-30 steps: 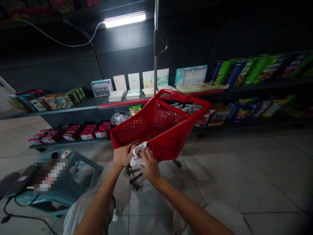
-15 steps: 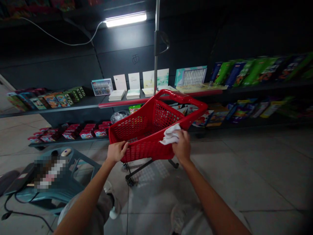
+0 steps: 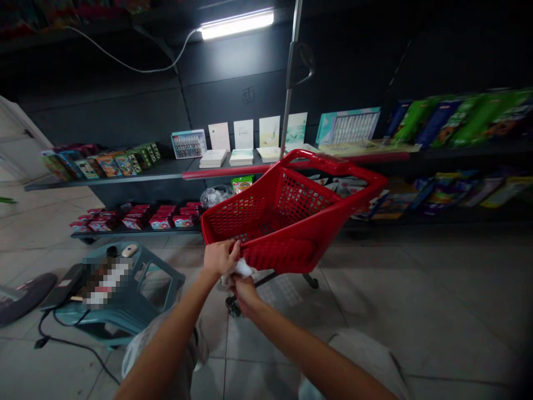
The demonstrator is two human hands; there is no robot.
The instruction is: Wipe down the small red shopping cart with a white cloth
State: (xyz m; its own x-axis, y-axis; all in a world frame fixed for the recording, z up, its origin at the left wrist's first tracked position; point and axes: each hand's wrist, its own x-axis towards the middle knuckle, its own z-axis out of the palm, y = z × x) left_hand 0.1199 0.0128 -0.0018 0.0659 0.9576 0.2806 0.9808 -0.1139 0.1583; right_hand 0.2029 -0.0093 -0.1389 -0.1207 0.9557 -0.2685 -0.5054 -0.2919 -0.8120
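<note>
A red plastic shopping cart (image 3: 287,250) stands on the floor in front of me, its handle toward the right. My left hand (image 3: 220,258) grips the rim of its near left corner, thumb over the edge. Just below it, my right hand (image 3: 245,291) is closed on a crumpled white cloth (image 3: 242,269) against the lower side of the basket, close to the frame. Part of the cloth and most of the right fingers are hidden. The inside of the basket shows holed walls.
Dark shelves (image 3: 158,173) with books, marker sets and snack bags run behind the cart. A metal pole (image 3: 288,83) rises behind it. On the left, a blue-grey stool (image 3: 154,266) carries devices, with a black cable (image 3: 79,344) trailing on the floor.
My right hand with the cloth has moved left and down from the cart's upper near rim to below my left hand. The left hand stays on the rim. My view has shifted slightly left.
</note>
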